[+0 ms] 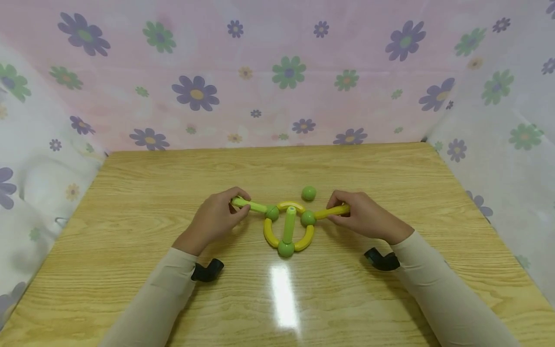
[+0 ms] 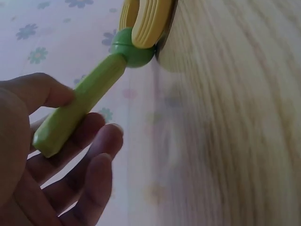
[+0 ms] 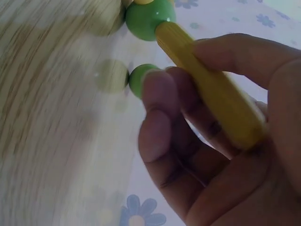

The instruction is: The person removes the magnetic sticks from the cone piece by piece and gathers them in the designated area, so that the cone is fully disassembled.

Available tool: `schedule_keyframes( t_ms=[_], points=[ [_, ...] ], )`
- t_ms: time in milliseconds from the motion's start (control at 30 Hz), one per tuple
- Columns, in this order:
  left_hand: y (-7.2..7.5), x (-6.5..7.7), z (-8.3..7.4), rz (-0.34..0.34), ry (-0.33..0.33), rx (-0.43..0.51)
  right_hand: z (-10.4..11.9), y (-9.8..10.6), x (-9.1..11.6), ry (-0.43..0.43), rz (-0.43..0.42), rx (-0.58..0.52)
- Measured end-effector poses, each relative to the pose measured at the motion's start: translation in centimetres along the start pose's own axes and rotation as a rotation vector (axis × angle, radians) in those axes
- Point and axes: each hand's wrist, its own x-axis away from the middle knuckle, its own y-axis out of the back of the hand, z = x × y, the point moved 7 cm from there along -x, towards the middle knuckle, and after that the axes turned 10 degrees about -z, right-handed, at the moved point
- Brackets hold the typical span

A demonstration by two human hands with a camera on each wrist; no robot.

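Observation:
A ring of curved yellow rods (image 1: 270, 234) joined by green balls (image 1: 286, 248) lies on the wooden table. From the near ball a light green rod (image 1: 289, 225) sticks up. My left hand (image 1: 217, 214) pinches another light green rod (image 2: 80, 101) between thumb and fingers; its far end meets the ring's left ball (image 1: 271, 212). On the other side, my right hand (image 1: 364, 214) holds a straight yellow rod (image 3: 211, 89), whose end meets the right ball (image 1: 308, 218). Behind the ring sits a loose green ball (image 1: 309, 193), apart from it.
The wooden table (image 1: 143, 202) runs back to a flowered cloth backdrop (image 1: 260, 86), with cloth on both sides too. Black wrist-worn pieces (image 1: 209, 271) stick out from both sleeves, low over the table.

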Motion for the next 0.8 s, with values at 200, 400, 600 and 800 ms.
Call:
schedule_keyframes(
  t_ms=[200, 400, 600, 800],
  points=[
    [0.1, 0.0, 0.7, 0.084, 0.001, -0.033, -1.0, -0.5, 0.1, -0.031, 0.056, 0.034],
    [0.0, -0.1, 1.2, 0.121, -0.011, -0.099, -1.5, -1.0, 0.1, -0.045, 0.088, 0.049],
    [-0.5, 0.0, 1.7, 0.144, -0.008, -0.139, -1.8, -1.3, -0.1, -0.029, 0.081, 0.070],
    [-0.9, 0.1, 2.0, 0.161, -0.005, -0.155, -2.2, -1.7, -0.2, -0.019, 0.098, 0.073]
  ],
)
